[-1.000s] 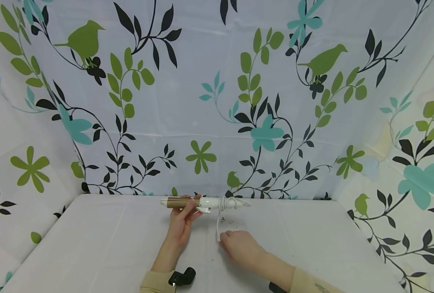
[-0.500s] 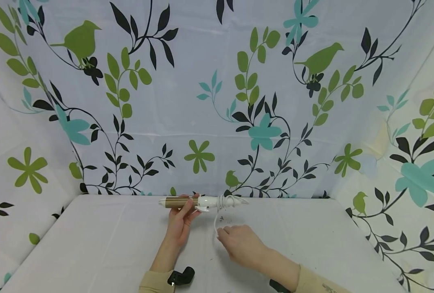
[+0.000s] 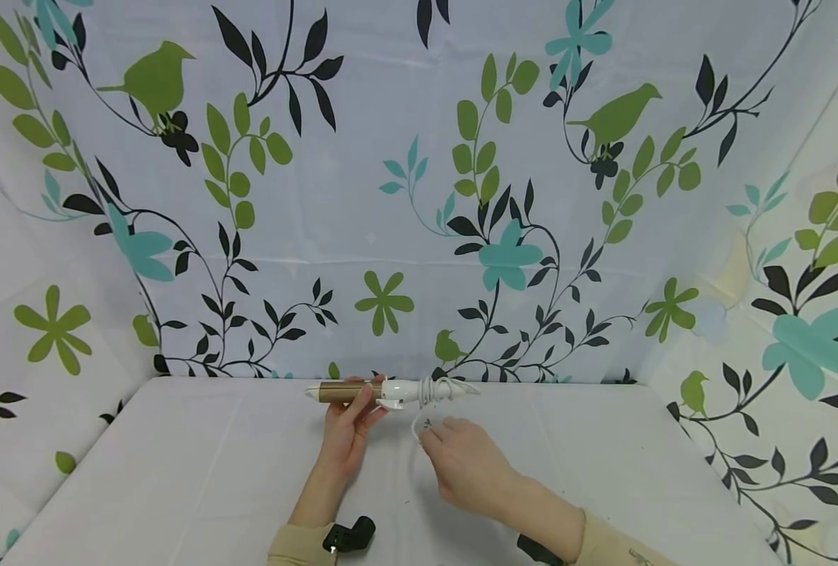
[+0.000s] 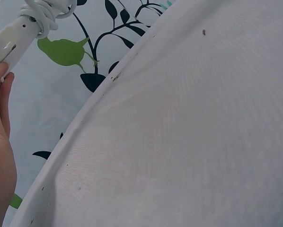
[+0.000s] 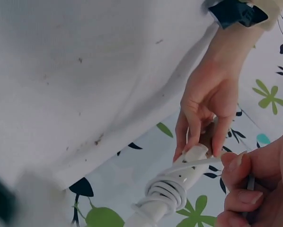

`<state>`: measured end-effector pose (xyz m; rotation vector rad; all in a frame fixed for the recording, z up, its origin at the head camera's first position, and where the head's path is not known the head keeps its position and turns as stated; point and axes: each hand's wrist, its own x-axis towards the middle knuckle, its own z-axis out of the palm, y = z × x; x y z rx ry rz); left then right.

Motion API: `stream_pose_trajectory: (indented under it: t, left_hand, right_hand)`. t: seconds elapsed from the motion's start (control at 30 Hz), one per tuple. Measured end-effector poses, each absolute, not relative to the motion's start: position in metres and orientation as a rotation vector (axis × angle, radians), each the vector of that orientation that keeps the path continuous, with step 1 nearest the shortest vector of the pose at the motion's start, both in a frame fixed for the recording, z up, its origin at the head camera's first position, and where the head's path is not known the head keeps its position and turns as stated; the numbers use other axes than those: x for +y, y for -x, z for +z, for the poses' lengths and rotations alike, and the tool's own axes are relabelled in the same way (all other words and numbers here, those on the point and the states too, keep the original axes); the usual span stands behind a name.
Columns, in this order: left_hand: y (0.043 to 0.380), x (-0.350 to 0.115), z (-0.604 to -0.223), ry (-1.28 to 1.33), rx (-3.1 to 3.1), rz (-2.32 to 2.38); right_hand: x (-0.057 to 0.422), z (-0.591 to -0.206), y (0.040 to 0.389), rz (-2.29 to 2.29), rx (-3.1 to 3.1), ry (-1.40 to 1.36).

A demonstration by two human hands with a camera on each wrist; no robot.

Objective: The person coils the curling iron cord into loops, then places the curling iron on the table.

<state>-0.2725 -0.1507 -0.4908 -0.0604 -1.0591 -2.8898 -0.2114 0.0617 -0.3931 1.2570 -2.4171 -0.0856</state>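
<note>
A curling iron [image 3: 399, 391] with a gold barrel and a white handle is held level near the table's far edge. My left hand [image 3: 347, 436] grips it around the barrel and the clip lever, thumb on the near side. White cord [image 5: 167, 193] is wound in several loops around the handle. From these loops a free stretch runs to my right hand [image 3: 467, 465], whose thumb and fingers pinch it just below the handle. In the left wrist view only part of the left hand [image 4: 0, 161] and the white handle [image 4: 21, 40] show.
The table [image 3: 200, 464] has a white cloth with small dark specks. Behind it hangs a curtain [image 3: 384, 196] printed with leaves, birds and flowers, and similar cloth closes both sides. A black wrist camera [image 3: 350, 536] sits on the left forearm.
My right hand has moved up toward the handle with the cord, so the free stretch looks shorter and bent. The left hand and the curling iron stay nearly in place.
</note>
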Motion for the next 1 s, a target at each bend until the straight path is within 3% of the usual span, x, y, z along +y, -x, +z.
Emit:
stream_pose_trajectory:
  t: [0.6, 1.0]
  left_hand:
    - [0.274, -0.151, -0.492, 0.029, -1.081, -2.906]
    - [0.275, -0.151, -0.492, 0.033, -1.076, -2.907]
  right_hand:
    - [0.062, -0.373, 0.231, -0.021, -2.257, -1.213]
    - [0.063, -0.363, 0.262, 0.04, -2.156, -1.221]
